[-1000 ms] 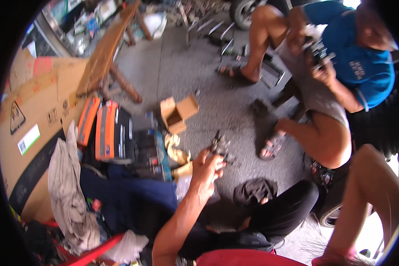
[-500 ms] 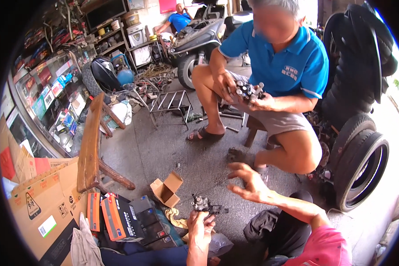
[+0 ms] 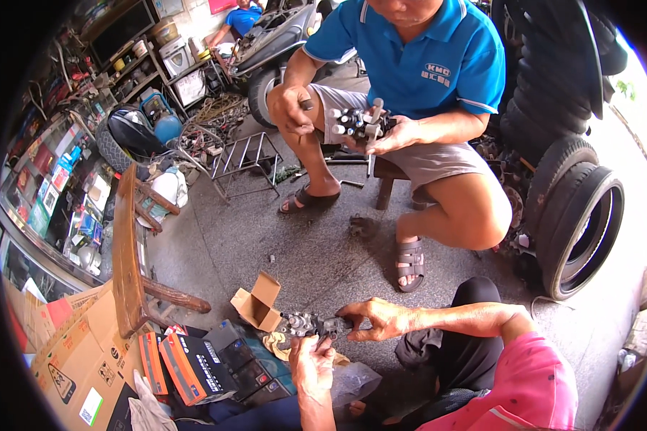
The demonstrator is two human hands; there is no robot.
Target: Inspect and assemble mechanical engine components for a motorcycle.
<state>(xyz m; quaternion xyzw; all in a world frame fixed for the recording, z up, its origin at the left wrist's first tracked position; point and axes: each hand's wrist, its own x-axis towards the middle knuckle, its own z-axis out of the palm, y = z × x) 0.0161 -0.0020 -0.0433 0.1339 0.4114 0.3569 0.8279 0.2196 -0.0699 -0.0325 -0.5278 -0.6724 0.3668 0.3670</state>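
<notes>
A small grey metal carburetor (image 3: 302,323) is in my left hand (image 3: 313,365), gripped from below by thumb and fingers. My right hand (image 3: 376,320) reaches in from the right, thumb and forefinger closed around the carburetor's dark right end. Just beyond it an opened small cardboard box (image 3: 257,302) stands with its flaps up. A yellowish cloth (image 3: 274,346) and a clear plastic bag (image 3: 356,381) lie under and beside my left hand. Across from me, a seated person in a blue shirt holds a metal part with several light cylinders (image 3: 359,126) and a small dark piece (image 3: 306,105).
Orange-and-black boxes (image 3: 194,366) and dark batteries (image 3: 248,363) stand at my left, near a large carton (image 3: 72,366) and a wooden bench (image 3: 127,258). Tires (image 3: 579,223) lean at the right. A metal rack (image 3: 244,165) and a scooter (image 3: 280,47) are farther back.
My right hand has come down from mid-air onto the carburetor's right end. My left hand has brought the carburetor slightly left. The seated person's one hand has lifted away from the part.
</notes>
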